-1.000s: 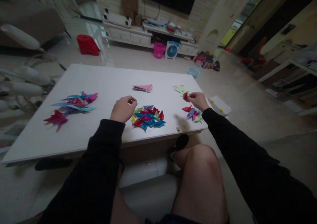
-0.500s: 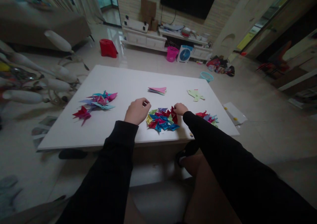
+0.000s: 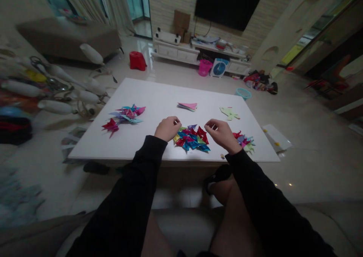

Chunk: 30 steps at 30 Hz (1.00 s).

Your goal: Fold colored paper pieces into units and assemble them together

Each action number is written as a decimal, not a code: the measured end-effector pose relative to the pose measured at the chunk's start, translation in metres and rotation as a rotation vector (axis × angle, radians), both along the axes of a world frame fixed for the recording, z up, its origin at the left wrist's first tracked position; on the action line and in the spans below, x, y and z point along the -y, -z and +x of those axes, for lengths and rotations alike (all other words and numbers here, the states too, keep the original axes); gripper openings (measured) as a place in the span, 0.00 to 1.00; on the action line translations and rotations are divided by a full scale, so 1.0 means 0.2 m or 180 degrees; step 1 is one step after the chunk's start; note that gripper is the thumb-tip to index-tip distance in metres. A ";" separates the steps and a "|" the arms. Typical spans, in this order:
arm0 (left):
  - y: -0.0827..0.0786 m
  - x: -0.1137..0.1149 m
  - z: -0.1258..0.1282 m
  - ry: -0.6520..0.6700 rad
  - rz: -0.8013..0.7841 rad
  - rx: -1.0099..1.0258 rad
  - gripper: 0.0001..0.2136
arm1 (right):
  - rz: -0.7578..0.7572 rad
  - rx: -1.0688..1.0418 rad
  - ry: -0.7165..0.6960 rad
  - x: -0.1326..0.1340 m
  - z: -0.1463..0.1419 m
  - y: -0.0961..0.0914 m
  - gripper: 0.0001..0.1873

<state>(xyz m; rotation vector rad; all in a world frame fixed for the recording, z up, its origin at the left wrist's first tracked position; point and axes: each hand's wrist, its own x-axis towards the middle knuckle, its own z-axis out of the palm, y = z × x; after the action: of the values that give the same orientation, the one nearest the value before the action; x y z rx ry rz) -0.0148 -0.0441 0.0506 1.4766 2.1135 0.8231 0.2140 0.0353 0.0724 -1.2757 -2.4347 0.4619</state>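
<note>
A dense pile of small folded-paper pieces [image 3: 193, 139], in blue, red, yellow, green and purple, lies near the front edge of the white table [image 3: 159, 94]. My left hand [image 3: 167, 129] is at the pile's upper left edge, fingers loosely curled with a gap between thumb and forefinger; nothing shows in it. On the other side, my right hand [image 3: 222, 134] hovers beside the pile, thumb and fingers apart, no paper visible between them. Folded paper cranes [image 3: 129, 115] form a loose heap at the left. More folded cranes [image 3: 246, 141] lie right of my right hand, partly hidden by it.
Toward the back of the table are a stack of folded paper [image 3: 187, 106] with pink on top and a light green paper piece [image 3: 230, 113]. A white lamp with several arms [image 3: 65, 94] stands left of the table. A blue basin [image 3: 243, 93] is on the floor beyond.
My right hand has drawn away from the red piece at the pile's right edge, and its fingers have parted. The left hand stays beside the pile. The view has shifted slightly.
</note>
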 end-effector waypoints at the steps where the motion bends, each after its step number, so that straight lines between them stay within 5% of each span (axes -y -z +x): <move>1: 0.01 0.00 0.00 0.0008 -0.0027 -0.0006 0.10 | -0.0060 -0.0147 0.0002 0.06 0.00 0.01 0.11; 5: 0.05 0.01 0.00 0.0011 -0.0143 -0.0031 0.10 | -0.0231 -0.0024 -0.0237 0.21 -0.05 0.17 0.09; 10: 0.15 0.00 -0.12 -0.0239 -0.0277 -0.0022 0.14 | -0.0130 0.0161 -0.0837 0.22 -0.14 0.32 0.08; 15: 0.34 0.05 -0.47 -0.0981 -0.0464 -0.0251 0.23 | -0.0140 0.0236 -0.0956 0.21 -0.18 0.31 0.08; 18: 0.45 0.14 -0.72 -0.1760 -0.1022 -0.0576 0.27 | -0.0164 0.0181 -0.0998 0.20 -0.17 0.29 0.08; 21: 0.52 0.23 -0.89 -0.2035 -0.1382 -0.0601 0.30 | -0.0177 0.0218 -0.0973 0.17 -0.15 0.30 0.08; 30: 0.55 0.27 -0.92 -0.1904 -0.1551 -0.0629 0.27 | -0.0176 0.0309 -0.0917 0.15 -0.13 0.30 0.08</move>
<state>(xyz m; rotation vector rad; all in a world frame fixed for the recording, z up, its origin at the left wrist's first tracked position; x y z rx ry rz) -0.1980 -0.0985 -0.0594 0.7016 2.7037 0.2975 0.1888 0.0061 0.0128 -0.9910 -2.7196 0.5579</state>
